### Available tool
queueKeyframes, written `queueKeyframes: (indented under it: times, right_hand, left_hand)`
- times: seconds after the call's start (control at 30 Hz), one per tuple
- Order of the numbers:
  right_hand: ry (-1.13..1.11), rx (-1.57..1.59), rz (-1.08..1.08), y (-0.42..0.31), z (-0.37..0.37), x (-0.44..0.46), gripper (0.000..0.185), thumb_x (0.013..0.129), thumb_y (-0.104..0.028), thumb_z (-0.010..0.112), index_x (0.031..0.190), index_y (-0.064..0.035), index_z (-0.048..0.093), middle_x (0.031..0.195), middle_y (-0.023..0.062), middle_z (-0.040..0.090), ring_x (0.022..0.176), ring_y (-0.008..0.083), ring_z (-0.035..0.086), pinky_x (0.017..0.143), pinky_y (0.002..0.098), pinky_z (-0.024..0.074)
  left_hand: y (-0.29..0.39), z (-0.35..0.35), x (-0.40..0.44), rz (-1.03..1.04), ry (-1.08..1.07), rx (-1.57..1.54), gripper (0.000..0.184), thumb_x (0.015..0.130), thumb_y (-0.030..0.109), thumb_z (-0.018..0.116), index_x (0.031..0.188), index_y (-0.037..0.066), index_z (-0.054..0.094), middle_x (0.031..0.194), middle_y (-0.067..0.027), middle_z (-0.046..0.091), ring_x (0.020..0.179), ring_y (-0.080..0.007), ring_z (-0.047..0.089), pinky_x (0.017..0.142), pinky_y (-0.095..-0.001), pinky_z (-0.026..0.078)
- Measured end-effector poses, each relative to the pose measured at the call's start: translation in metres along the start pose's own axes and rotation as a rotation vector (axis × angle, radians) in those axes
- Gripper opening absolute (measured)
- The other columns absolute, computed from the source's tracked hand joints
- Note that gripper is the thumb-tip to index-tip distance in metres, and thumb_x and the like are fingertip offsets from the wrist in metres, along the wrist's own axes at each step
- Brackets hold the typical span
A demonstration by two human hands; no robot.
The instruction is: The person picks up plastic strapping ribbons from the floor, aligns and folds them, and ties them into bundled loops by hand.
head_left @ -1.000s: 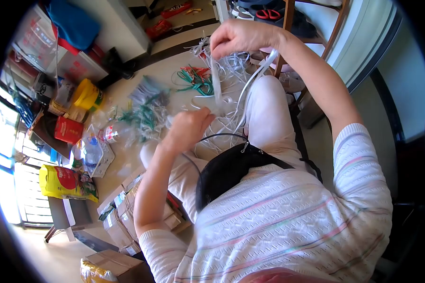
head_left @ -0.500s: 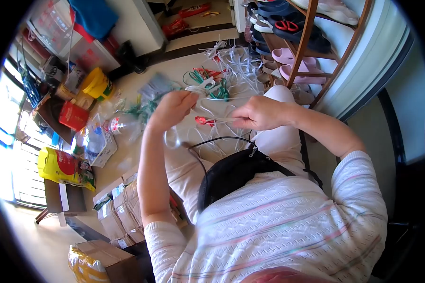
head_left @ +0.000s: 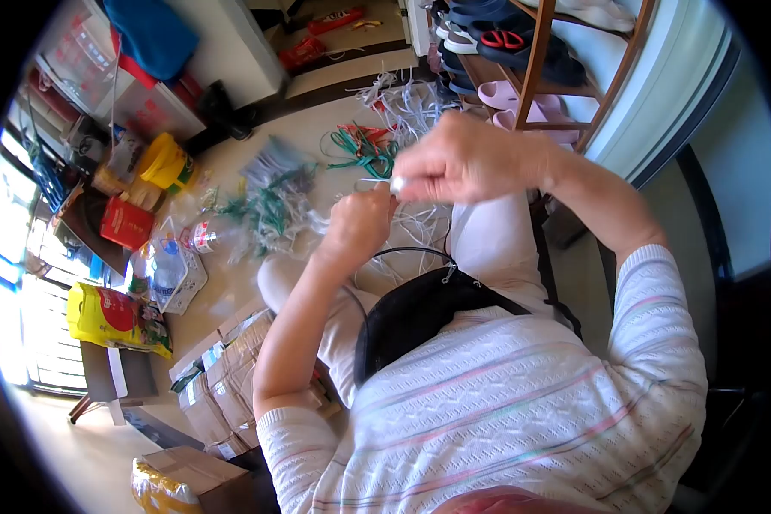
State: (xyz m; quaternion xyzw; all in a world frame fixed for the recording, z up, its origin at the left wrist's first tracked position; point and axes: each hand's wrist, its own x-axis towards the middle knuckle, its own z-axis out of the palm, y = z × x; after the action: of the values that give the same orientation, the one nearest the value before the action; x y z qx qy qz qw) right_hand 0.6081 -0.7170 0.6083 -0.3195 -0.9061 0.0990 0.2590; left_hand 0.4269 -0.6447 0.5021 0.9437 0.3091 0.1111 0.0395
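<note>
Both hands are together above my lap, working a white plastic strap [head_left: 397, 184] that shows only as a small piece between them. My left hand [head_left: 358, 226] is closed, thumb side up, on the strap. Close against it, my right hand [head_left: 463, 161] is bent at the wrist with its fingers pinched at the strap; motion blurs it slightly. Behind the hands on the floor lie a green cord bundle [head_left: 367, 158] and a tangle of white straps [head_left: 411, 101]. A pile of grey and green strips [head_left: 270, 201] is left of my left hand.
A wooden shoe rack [head_left: 535, 64] with slippers stands at right. On the left are a yellow bucket [head_left: 164, 163], a red box [head_left: 127, 221], a white basket [head_left: 184, 289] with bottles, and a yellow bag [head_left: 116, 315]. Flattened cardboard [head_left: 231, 377] lies beside my left leg.
My hands have come together from being apart. The right hand rose and turned over toward the left; the left hand moved right and lower. The long loop of strap is now mostly hidden.
</note>
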Motion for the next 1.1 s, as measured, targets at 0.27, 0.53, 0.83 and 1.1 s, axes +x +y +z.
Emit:
queueKeyframes:
  times: [0.27, 0.53, 0.83, 1.1]
  right_hand:
    - [0.055, -0.053, 0.266, 0.013, 0.014, -0.038, 0.013, 0.083, -0.019, 0.055, 0.076, -0.0084, 0.056, 0.050, 0.0093, 0.050, 0.045, 0.0228, 0.052, 0.044, 0.0318, 0.0394]
    - [-0.090, -0.147, 0.171, 0.018, 0.082, -0.063, 0.018, 0.082, -0.019, 0.053, 0.069, -0.0067, 0.047, 0.054, 0.0113, 0.053, 0.052, 0.0301, 0.056, 0.047, 0.0383, 0.0442]
    - [-0.123, -0.193, -0.032, -0.012, 0.051, -0.016, 0.021, 0.083, -0.020, 0.050, 0.065, -0.0078, 0.047, 0.055, 0.0103, 0.053, 0.053, 0.0270, 0.058, 0.049, 0.0367, 0.0450]
    - [0.227, -0.003, 0.217, 0.081, -0.034, 0.007, 0.016, 0.083, -0.021, 0.058, 0.084, -0.0060, 0.064, 0.070, 0.0037, 0.063, 0.063, 0.0101, 0.058, 0.055, 0.0255, 0.0442]
  left_hand:
    - [-0.068, -0.039, 0.011, -0.455, 0.286, -1.496, 0.025, 0.091, 0.025, 0.044, 0.080, 0.004, 0.052, 0.053, 0.0055, 0.030, 0.042, -0.0050, 0.023, 0.039, -0.0201, 0.020]
    - [-0.082, -0.036, 0.027, -0.391, 0.179, -2.023, 0.021, 0.081, 0.024, 0.051, 0.069, 0.009, 0.043, 0.051, 0.0040, 0.026, 0.039, -0.0069, 0.022, 0.038, -0.0240, 0.019]
    - [-0.036, -0.003, 0.034, -0.228, 0.401, -0.446, 0.018, 0.081, 0.011, 0.052, 0.096, 0.001, 0.053, 0.071, -0.0140, 0.059, 0.065, -0.0251, 0.060, 0.061, -0.0329, 0.046]
    - [0.011, -0.035, -0.017, 0.128, -0.038, -0.886, 0.013, 0.086, 0.006, 0.048, 0.096, -0.001, 0.053, 0.074, -0.0031, 0.056, 0.058, -0.0135, 0.050, 0.057, -0.0261, 0.041]
